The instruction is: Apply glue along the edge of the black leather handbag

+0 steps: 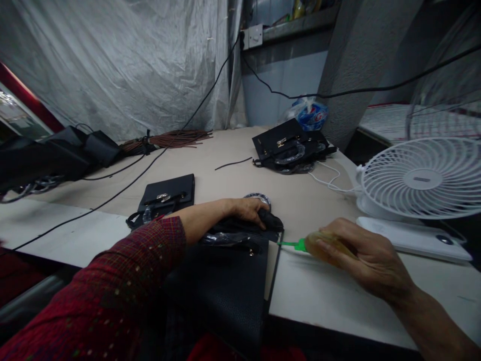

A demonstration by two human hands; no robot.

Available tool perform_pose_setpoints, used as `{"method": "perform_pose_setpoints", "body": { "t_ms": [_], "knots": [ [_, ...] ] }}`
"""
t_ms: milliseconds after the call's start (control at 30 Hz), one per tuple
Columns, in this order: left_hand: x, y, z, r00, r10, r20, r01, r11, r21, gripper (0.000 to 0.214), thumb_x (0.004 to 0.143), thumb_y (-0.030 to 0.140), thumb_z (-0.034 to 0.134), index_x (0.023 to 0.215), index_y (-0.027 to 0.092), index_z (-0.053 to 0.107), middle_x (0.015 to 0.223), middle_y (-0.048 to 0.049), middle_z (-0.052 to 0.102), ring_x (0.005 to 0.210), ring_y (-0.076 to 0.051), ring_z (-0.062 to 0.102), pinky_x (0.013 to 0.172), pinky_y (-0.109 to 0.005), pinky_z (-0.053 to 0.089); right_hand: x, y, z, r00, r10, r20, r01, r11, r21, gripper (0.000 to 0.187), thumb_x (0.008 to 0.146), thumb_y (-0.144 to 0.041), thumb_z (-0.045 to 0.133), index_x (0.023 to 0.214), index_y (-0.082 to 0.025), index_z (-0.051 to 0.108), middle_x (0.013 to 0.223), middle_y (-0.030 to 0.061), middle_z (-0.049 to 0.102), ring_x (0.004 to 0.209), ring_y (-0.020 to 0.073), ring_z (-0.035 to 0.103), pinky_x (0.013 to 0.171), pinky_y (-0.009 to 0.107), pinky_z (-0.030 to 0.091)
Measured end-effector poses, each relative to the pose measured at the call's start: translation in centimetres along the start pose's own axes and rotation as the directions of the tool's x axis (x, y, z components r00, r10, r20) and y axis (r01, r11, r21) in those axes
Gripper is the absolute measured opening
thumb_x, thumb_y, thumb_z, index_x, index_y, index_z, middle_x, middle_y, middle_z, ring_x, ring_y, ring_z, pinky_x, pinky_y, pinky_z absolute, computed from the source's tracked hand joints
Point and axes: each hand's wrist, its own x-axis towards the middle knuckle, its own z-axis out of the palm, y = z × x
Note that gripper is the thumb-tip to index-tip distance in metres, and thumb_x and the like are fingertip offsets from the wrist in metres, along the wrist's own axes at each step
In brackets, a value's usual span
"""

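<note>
A black handbag (225, 281) lies at the table's front edge, with plastic-wrapped handles. Its right side stands apart as a gap, showing a beige inside. My left hand (248, 210) reaches across it, fingers curled over the dark material at its far end. In my right hand (361, 250) is a squeeze bottle (325, 248) of yellowish liquid, gripped closed. The bottle's thin green nozzle (289, 244) points left, its tip at the bag's open side edge; I cannot tell if it touches.
Behind my left arm lies another black bag (169, 193); more bags (287, 145) rest at the back right. A white fan (421, 178) stands on the right. Brown cords (176, 139) and a pile of black pieces (67, 150) are at the left. A black cable (124, 189) crosses the table.
</note>
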Motion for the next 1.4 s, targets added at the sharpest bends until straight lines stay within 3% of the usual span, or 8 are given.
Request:
{"method": "perform_pose_setpoints", "body": {
  "t_ms": [100,533,667,800,933,1100,1300,1400],
  "knots": [
    [-0.1,0.1,0.0,1.0,0.001,0.005,-0.001,1.0,-0.009,0.032,0.072,0.02,0.088,0.094,0.02,0.065,0.085,0.0034,0.064,0.086,-0.018,0.061,0.084,-0.031,0.047,-0.2,0.1,0.2,0.998,-0.011,-0.055,0.01,1.0,-0.019,0.02,0.104,-0.039,0.063,0.092,-0.026,0.071,0.083,0.0009,0.067,0.068,0.0167,0.064,0.061,0.031,0.049],
    [-0.2,0.6,-0.1,1.0,-0.007,0.019,0.008,1.0,-0.029,0.032,0.073,0.018,0.087,0.094,0.019,0.063,0.084,0.0041,0.063,0.082,-0.017,0.06,0.079,-0.028,0.046,-0.8,-0.5,0.6,0.999,-0.029,0.04,0.027,0.998,0.055,0.021,0.105,-0.038,0.061,0.091,-0.026,0.07,0.079,-0.0004,0.066,0.065,0.015,0.063,0.057,0.028,0.048],
    [-0.2,0.5,0.0,1.0,-0.007,0.02,0.008,0.999,-0.033,0.031,0.072,0.016,0.086,0.094,0.019,0.063,0.086,0.0031,0.064,0.084,-0.017,0.061,0.08,-0.029,0.047,-0.8,-0.4,0.7,0.999,-0.026,-0.035,0.026,1.0,-0.012,0.019,0.105,-0.039,0.062,0.094,-0.026,0.071,0.081,0.0,0.066,0.066,0.0155,0.062,0.059,0.03,0.047],
    [-0.1,0.5,-0.1,1.0,-0.002,0.021,0.003,1.0,-0.027,0.031,0.073,0.018,0.087,0.093,0.02,0.063,0.085,0.0034,0.063,0.084,-0.018,0.061,0.083,-0.03,0.047,-0.6,-0.5,0.9,0.998,-0.034,0.043,0.032,0.998,0.048,0.019,0.106,-0.037,0.06,0.093,-0.026,0.07,0.081,0.0005,0.065,0.067,0.0158,0.062,0.059,0.029,0.048],
    [-0.1,0.4,-0.2,1.0,-0.01,0.019,0.01,1.0,-0.014,0.032,0.073,0.019,0.088,0.093,0.02,0.063,0.084,0.0036,0.063,0.086,-0.018,0.061,0.083,-0.03,0.047,-0.2,-0.8,0.8,0.999,-0.023,-0.031,0.023,1.0,0.0,0.021,0.104,-0.04,0.062,0.091,-0.025,0.071,0.08,0.0017,0.065,0.066,0.0169,0.061,0.059,0.03,0.047],
    [-0.2,0.5,-0.2,1.0,-0.011,0.017,0.012,1.0,-0.014,0.033,0.073,0.02,0.088,0.094,0.02,0.063,0.085,0.0041,0.063,0.085,-0.018,0.061,0.083,-0.03,0.048,-0.3,-0.8,0.6,0.995,-0.037,0.09,0.029,0.995,0.097,0.022,0.106,-0.038,0.06,0.09,-0.026,0.07,0.08,0.0001,0.066,0.067,0.0153,0.062,0.059,0.028,0.048],
    [-0.3,0.5,-0.1,1.0,-0.007,0.013,0.007,1.0,-0.014,0.032,0.072,0.02,0.087,0.092,0.02,0.063,0.085,0.0039,0.063,0.085,-0.018,0.061,0.083,-0.03,0.047,-0.2,0.2,0.7,0.998,-0.009,-0.064,0.008,1.0,-0.014,0.019,0.104,-0.04,0.063,0.093,-0.027,0.071,0.083,0.0004,0.067,0.068,0.0164,0.063,0.061,0.031,0.048],
    [-0.3,0.5,-0.1,1.0,-0.006,0.005,0.006,1.0,-0.014,0.032,0.071,0.018,0.087,0.092,0.019,0.063,0.085,0.0039,0.063,0.086,-0.018,0.061,0.084,-0.031,0.047,-0.2,0.5,0.6,1.0,-0.007,-0.007,0.007,1.0,0.018,0.022,0.104,-0.041,0.063,0.09,-0.026,0.071,0.082,0.0007,0.067,0.067,0.0162,0.062,0.059,0.03,0.048]
  ]
}}
